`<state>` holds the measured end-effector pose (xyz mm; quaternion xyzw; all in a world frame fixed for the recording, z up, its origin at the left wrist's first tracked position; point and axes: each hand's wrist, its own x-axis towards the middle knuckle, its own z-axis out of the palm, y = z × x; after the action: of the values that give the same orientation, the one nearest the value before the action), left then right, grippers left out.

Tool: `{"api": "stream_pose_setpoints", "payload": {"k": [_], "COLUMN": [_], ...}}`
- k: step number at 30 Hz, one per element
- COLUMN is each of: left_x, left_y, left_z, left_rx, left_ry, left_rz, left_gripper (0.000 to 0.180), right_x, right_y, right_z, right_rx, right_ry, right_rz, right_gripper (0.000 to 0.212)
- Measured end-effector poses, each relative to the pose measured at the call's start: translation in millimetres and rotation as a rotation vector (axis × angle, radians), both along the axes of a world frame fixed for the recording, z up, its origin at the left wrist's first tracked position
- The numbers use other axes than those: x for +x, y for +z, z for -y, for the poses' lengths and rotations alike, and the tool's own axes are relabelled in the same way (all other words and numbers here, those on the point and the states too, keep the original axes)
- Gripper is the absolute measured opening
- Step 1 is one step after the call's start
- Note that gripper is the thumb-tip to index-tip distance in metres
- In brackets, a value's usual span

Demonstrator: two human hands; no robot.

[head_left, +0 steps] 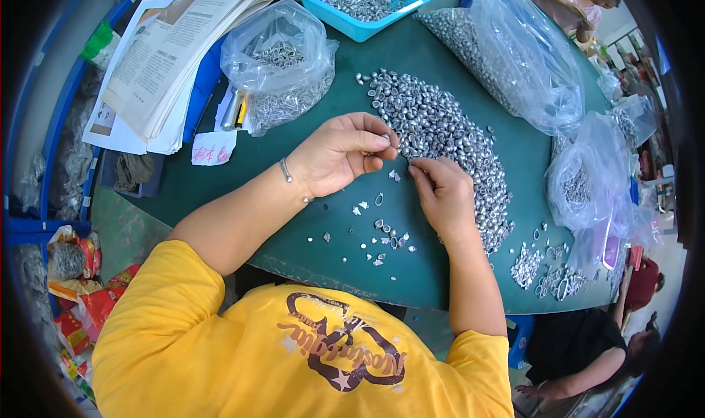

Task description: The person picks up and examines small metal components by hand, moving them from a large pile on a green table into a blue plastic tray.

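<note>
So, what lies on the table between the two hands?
In the head view, between the left hand and the right hand, only a few loose small metal pieces lie on the green table.

Brightness: bright, even daylight across the green bench [411,58].
Shadows: soft and short, under the hands.
Glare: highlights on the clear plastic bags [529,58], upper right.
Distortion: strong fisheye bending; black vignette at corners.
Focus: centre sharp, rim softer.

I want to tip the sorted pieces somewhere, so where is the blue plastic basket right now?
In the head view the blue basket sits at the far edge of the green table, just left of centre, between the clear bag of rings and the large clear bag.
</note>
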<state>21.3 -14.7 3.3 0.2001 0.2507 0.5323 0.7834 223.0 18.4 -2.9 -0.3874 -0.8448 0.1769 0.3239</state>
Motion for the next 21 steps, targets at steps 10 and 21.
{"api": "stream_pose_setpoints", "payload": {"k": [10,21], "left_x": [-2,16], "left_y": [9,7], "left_z": [-1,26], "left_rx": [-0.079,0.965], "left_ry": [0.124,-0.261], "left_rz": [-0.326,-1.479], "left_gripper": [0.006,0.014], "right_x": [2,28], "right_y": [-1,19], "right_z": [-1,-7], "right_rx": [0.026,-1.215], "right_ry": [-0.100,0.130], "right_rz": [0.065,-1.060], "right_gripper": [0.006,0.011]}}
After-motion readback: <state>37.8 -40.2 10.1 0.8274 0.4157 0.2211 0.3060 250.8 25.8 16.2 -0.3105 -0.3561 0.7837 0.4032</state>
